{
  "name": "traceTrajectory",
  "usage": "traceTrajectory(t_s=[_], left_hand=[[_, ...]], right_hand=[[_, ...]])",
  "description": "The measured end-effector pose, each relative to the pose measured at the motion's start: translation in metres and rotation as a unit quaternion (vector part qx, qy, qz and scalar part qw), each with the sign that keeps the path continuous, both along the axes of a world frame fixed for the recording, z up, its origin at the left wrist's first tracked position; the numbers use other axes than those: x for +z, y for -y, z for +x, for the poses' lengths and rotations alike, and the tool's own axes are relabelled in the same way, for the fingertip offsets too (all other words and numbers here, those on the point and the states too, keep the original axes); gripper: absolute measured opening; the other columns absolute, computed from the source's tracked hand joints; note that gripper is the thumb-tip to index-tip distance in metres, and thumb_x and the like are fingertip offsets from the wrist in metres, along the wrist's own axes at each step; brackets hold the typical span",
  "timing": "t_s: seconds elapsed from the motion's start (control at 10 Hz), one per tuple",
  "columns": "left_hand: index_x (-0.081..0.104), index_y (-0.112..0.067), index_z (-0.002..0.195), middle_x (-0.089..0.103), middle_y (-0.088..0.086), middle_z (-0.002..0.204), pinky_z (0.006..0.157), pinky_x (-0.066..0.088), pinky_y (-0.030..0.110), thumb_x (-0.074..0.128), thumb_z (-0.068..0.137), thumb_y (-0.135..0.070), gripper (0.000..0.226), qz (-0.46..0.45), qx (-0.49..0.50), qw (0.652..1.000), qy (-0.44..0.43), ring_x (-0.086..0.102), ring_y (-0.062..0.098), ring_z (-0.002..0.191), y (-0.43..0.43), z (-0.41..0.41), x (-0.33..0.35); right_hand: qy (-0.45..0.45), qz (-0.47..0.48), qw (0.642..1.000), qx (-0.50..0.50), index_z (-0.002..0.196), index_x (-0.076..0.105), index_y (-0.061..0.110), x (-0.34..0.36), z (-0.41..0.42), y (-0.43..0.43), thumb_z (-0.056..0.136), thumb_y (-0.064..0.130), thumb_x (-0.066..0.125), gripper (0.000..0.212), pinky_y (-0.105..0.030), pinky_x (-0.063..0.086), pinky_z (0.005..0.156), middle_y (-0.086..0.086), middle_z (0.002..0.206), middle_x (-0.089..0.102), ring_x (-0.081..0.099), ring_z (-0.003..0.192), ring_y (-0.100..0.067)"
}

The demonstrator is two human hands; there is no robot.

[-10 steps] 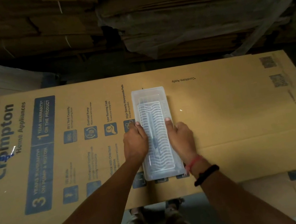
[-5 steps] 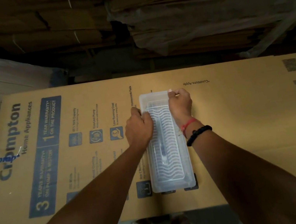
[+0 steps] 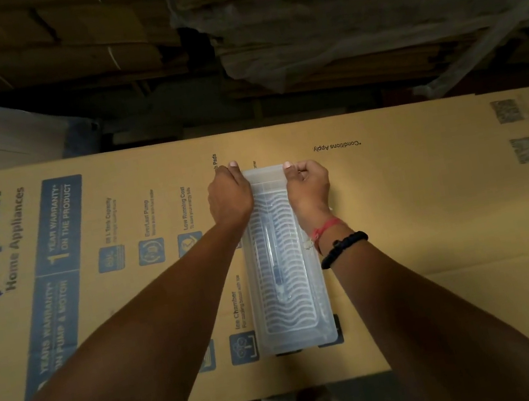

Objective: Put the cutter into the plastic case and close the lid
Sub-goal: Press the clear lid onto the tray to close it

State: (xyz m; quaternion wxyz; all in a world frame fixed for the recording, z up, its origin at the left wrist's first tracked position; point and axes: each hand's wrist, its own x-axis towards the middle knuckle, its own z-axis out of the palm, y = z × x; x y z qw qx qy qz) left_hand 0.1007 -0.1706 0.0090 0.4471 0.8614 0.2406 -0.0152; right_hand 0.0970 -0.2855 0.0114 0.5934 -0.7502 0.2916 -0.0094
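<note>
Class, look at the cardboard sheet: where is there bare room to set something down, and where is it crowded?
Free: the cardboard sheet right of the plastic case, out to the printed codes; also the printed panel left of the left arm. Crowded: the case's far end, where the left hand and right hand press its corners.

Cutter (image 3: pixel 275 268) inside closed plastic case (image 3: pixel 295 337) on cardboard sheet (image 3: pixel 436 242), hands at far end.

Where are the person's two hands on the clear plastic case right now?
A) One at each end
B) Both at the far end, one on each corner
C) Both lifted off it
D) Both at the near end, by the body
B: the left hand and right hand press the far corners of the plastic case.
</note>
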Motion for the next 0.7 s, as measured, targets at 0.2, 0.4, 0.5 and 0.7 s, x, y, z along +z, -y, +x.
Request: traceTrajectory(t_s=[0.2, 0.4, 0.5, 0.7], left_hand=[[0.055, -0.005, 0.106, 0.061, 0.012, 0.097, 0.078, 0.048, 0.039, 0.030, 0.105, -0.038, 0.041, -0.021, 0.004, 1.000, 0.000, 0.060, 0.030, 0.092, -0.002, -0.002, 0.000], [0.051, -0.011, 0.107, 0.065, 0.011, 0.101, 0.083, 0.056, 0.050, 0.031, 0.103, -0.042, 0.037, 0.034, -0.019, 0.999, 0.003, 0.064, 0.030, 0.093, -0.004, -0.007, 0.004], [0.050, -0.011, 0.110, 0.064, 0.012, 0.106, 0.080, 0.055, 0.047, 0.036, 0.102, -0.040, 0.033, 0.106, -0.053, 0.993, 0.026, 0.062, 0.029, 0.095, -0.007, -0.009, 0.012], [0.051, -0.011, 0.120, 0.061, 0.013, 0.117, 0.087, 0.049, 0.041, 0.038, 0.102, -0.039, 0.035, 0.210, -0.117, 0.966, 0.096, 0.058, 0.026, 0.103, -0.017, 0.001, 0.035]], right_hand=[[0.017, -0.051, 0.998, 0.014, 0.092, 0.056, 0.016, 0.002, -0.003, -0.001, 0.092, 0.025, 0.059, 0.010, -0.022, 0.039, 0.055, -0.006, 0.086, 0.059, 0.055, 0.074, -0.017], [0.026, -0.138, 0.989, 0.040, 0.094, 0.057, 0.016, 0.005, -0.006, -0.003, 0.092, 0.027, 0.056, 0.012, -0.038, 0.054, 0.073, -0.010, 0.095, 0.065, 0.061, 0.089, -0.029], [0.016, -0.172, 0.982, 0.080, 0.100, 0.056, 0.015, 0.012, -0.007, 0.000, 0.094, 0.028, 0.053, 0.015, -0.030, 0.045, 0.068, -0.010, 0.100, 0.063, 0.059, 0.091, -0.027], [0.017, -0.289, 0.942, 0.169, 0.124, 0.052, 0.014, 0.027, -0.011, 0.006, 0.095, 0.032, 0.051, 0.034, -0.038, 0.046, 0.092, -0.011, 0.127, 0.053, 0.052, 0.111, -0.027]])
